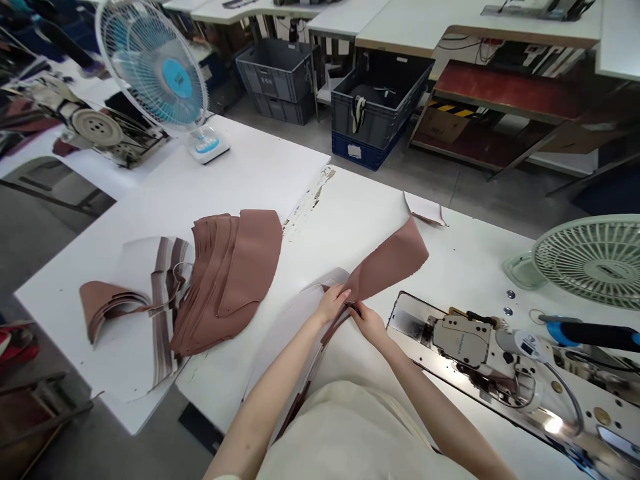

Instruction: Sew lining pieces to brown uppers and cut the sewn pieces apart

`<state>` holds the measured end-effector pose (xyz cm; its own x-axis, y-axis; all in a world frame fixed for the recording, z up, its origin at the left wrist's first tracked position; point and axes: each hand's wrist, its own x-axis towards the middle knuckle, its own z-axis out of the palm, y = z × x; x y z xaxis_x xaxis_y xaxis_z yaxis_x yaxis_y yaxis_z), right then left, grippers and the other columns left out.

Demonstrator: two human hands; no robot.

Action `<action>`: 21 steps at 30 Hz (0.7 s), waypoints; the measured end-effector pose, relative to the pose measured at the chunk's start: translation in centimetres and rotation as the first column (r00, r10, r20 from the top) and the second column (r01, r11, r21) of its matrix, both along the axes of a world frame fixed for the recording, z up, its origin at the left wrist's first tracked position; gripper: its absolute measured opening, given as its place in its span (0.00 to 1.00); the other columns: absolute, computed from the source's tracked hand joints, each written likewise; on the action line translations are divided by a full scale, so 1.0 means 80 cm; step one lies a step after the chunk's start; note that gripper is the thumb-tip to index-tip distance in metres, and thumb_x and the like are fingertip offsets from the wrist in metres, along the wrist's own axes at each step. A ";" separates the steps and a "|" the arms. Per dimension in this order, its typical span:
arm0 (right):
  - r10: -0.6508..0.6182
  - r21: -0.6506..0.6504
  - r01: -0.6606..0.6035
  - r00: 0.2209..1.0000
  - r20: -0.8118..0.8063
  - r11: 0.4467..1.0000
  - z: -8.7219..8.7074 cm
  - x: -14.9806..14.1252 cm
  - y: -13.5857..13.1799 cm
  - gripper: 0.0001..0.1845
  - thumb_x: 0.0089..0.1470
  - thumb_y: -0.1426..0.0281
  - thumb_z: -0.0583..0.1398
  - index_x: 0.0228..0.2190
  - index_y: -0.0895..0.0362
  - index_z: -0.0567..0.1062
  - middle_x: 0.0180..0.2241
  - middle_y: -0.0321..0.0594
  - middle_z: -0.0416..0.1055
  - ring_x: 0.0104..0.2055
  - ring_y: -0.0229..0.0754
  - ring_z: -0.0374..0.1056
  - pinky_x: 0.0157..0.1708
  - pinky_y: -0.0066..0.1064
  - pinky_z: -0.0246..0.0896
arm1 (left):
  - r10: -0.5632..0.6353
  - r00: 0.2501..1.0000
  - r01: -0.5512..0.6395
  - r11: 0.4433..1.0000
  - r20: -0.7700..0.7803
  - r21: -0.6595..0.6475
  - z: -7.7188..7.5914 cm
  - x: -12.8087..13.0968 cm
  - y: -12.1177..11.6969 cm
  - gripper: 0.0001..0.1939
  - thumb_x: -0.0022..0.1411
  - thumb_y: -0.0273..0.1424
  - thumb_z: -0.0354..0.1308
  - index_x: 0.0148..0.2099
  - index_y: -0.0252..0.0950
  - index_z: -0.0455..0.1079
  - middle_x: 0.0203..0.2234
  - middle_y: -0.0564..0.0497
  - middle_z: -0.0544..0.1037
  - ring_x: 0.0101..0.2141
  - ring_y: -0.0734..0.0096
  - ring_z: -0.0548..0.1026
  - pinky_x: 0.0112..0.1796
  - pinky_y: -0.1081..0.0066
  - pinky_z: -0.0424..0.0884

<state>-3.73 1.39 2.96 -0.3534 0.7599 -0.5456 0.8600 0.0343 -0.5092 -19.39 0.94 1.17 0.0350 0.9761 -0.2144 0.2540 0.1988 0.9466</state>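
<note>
My left hand (334, 301) and my right hand (369, 321) meet near the middle of the white table (350, 220), both pinching the near end of a brown leather piece (390, 263). That piece lies flat and stretches away to the right. A pale grey lining piece (295, 320) lies under my left forearm, with a brown strip running down toward my lap. To the left sits a fanned stack of brown cut pieces (230, 277).
A sewing machine head (480, 347) lies at the right by a green fan (595, 257). A blue-white fan (155, 63) stands back left near another machine (95, 127). Curled brown strips (113, 303) lie on white sheets. Grey crates (375, 110) stand on the floor beyond.
</note>
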 end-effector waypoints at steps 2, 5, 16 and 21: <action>-0.015 -0.019 0.013 0.997 -0.076 1.000 -0.002 0.000 0.002 0.15 0.58 0.58 0.47 0.36 0.51 0.68 0.38 0.41 0.74 0.40 0.48 0.70 0.34 0.32 0.56 | 0.020 0.993 -0.016 0.999 0.116 -0.038 -0.008 -0.002 0.002 0.15 0.63 0.34 0.46 0.42 0.33 0.71 0.41 0.46 0.76 0.45 0.63 0.70 0.51 0.64 0.64; -0.025 -0.050 0.016 0.984 -0.178 0.999 -0.007 0.001 0.006 0.16 0.57 0.57 0.47 0.34 0.51 0.68 0.36 0.39 0.74 0.39 0.47 0.69 0.36 0.33 0.58 | 0.025 0.961 0.003 0.995 0.274 -0.104 -0.016 -0.006 0.005 0.16 0.61 0.33 0.47 0.45 0.33 0.71 0.43 0.46 0.77 0.47 0.63 0.70 0.52 0.63 0.64; -0.204 -0.152 0.169 0.944 -0.258 0.974 -0.032 0.000 0.007 0.18 0.52 0.52 0.49 0.26 0.53 0.65 0.27 0.36 0.70 0.29 0.41 0.65 0.29 0.31 0.56 | 0.066 0.888 0.038 0.976 0.455 -0.214 -0.032 -0.009 0.003 0.20 0.62 0.38 0.47 0.50 0.34 0.70 0.49 0.47 0.75 0.53 0.64 0.69 0.56 0.62 0.62; -0.505 -0.416 0.348 0.781 -0.367 0.840 -0.036 -0.013 0.002 0.22 0.44 0.47 0.55 0.22 0.53 0.60 0.21 0.32 0.64 0.19 0.32 0.54 0.19 0.27 0.46 | 0.091 0.874 0.016 0.976 0.478 -0.216 -0.035 -0.004 0.003 0.19 0.61 0.38 0.49 0.49 0.33 0.70 0.49 0.46 0.75 0.53 0.63 0.69 0.57 0.62 0.60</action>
<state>-4.76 1.51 0.09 -0.2941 0.7097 -0.6402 0.4195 -0.5060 -0.7537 -19.72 1.19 -1.65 0.1508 0.9141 -0.3764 -0.2349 0.4030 0.8845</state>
